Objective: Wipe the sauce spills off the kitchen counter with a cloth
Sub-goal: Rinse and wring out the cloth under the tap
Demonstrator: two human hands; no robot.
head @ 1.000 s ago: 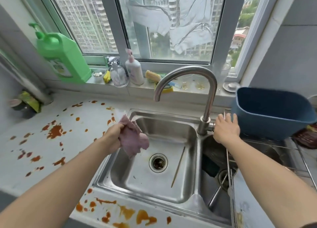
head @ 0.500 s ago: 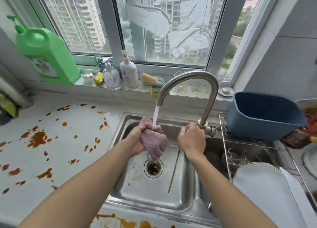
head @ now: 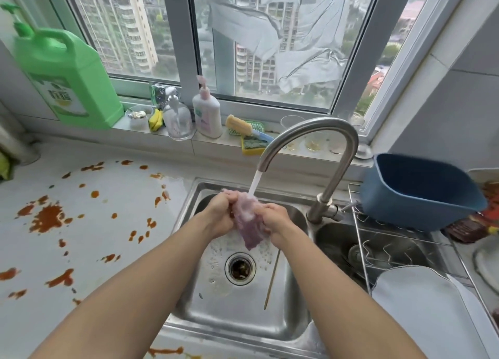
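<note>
Cloth: the pink cloth (head: 247, 221) is bunched between your two hands over the sink (head: 283, 321), under the running tap (head: 310, 131).
Left hand (head: 220, 215): your fingers are closed on the cloth's left side.
Right hand (head: 275, 219): closed on its right side.
Bench (head: 113, 223): orange-red sauce spills (head: 48, 218) lie scattered left of the sink.

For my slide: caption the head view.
Both hands wet a pink cloth under the running faucet.
</note>
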